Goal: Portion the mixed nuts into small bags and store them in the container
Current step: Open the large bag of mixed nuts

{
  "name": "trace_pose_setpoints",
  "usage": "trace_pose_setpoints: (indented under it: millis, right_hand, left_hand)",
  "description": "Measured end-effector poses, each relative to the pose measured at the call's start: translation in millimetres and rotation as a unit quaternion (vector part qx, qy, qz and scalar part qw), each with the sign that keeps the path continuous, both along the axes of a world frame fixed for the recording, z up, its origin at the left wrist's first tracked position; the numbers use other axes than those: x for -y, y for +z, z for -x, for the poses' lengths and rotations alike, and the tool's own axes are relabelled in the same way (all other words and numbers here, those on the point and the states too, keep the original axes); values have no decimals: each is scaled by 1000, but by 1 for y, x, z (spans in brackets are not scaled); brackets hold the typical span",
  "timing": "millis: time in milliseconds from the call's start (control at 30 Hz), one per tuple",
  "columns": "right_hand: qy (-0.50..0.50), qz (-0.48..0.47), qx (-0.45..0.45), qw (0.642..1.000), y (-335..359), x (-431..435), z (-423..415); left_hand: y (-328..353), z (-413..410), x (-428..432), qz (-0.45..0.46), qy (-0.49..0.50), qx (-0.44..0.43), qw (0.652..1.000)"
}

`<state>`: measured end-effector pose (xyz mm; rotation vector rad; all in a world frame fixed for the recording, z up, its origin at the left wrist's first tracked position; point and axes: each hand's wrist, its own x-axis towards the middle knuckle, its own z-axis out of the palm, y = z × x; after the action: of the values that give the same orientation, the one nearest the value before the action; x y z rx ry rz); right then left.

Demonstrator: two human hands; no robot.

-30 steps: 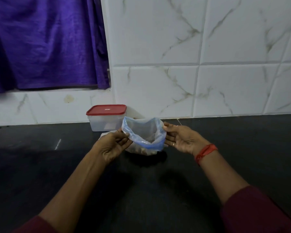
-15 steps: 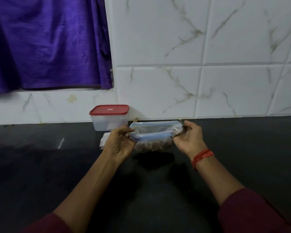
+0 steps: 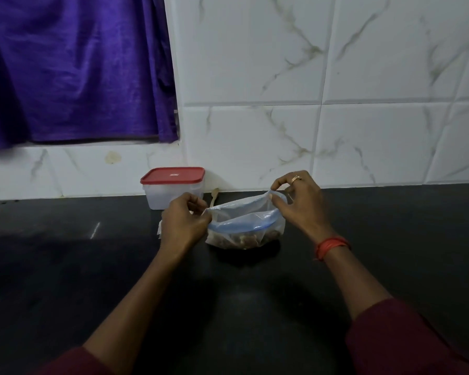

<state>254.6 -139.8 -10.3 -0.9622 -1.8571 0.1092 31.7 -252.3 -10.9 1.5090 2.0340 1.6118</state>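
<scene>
From the head camera, the zip bag (image 3: 244, 226) sat on the black counter (image 3: 92, 266) just in front of the person. Half a second before, its mouth had been drawn out almost flat between the hands; now it gaped again. The left hand (image 3: 184, 220) pinched the left corner of the rim with curled fingers. The right hand (image 3: 298, 204) pinched the far lip between thumb and fingertips and held it raised. The blue seal strip was parted, so I judged the bag was being opened for scooping rather than sealed, and portioning looked barely begun.

Counted:
- one zip bag with mixed nuts (image 3: 244, 238) pooled at its bottom
- one container (image 3: 171, 196) against the wall tiles, well behind the left hand, its red lid (image 3: 172, 175) on
- one wooden spoon (image 3: 214, 196) between container and bag
- a pale stack of small bags (image 3: 159, 228) mostly hidden behind the left hand, its number impossible to tell
- two hands, both grasping the bag
</scene>
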Motion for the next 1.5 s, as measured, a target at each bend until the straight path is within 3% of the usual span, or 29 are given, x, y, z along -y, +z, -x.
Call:
trace_pose_setpoints:
  millis: [100,200,300,400,467,600,700,867,1000,1200,1267,1367,1500]
  right_hand:
    - [9,-89,69,994,2,1,-6]
    - [8,-117,160,980,8,2,-12]
    - [25,-33,241,970,18,2,-20]
    - [21,64,309,949,22,1,-29]
    - [25,67,302,951,19,1,-31]
    - [73,72,205,973,17,2,-23]
    - [90,34,221,971,16,9,-12]
    - [60,-83,243,965,11,10,-8]
    - [105,-111,252,956,15,12,-6]
    - [22,28,350,936,17,9,-18]
    - [50,65,307,948,14,6,-16]
    - [115,87,155,977,9,2,-11]
    - [60,157,-1,986,4,0,-1]
  left_hand:
    - [5,4,3,0,-31,-97,995]
    - [10,10,6,15,-79,-205,976]
    - [12,16,7,67,-101,-317,941]
    - [9,19,3,132,-93,-350,923]
    - [5,21,2,135,-84,-330,931]
    - [1,20,2,103,-84,-292,947]
    - [0,19,-1,62,-99,-239,964]
    - [-4,22,-5,86,-84,-264,957]
    - [-2,22,-2,103,-48,-302,947]
    - [3,15,0,87,-63,-254,961]
    - [3,11,-1,61,-67,-214,973]
    - [1,10,-2,16,-40,-104,994]
    - [-8,11,-3,-13,-40,87,995]
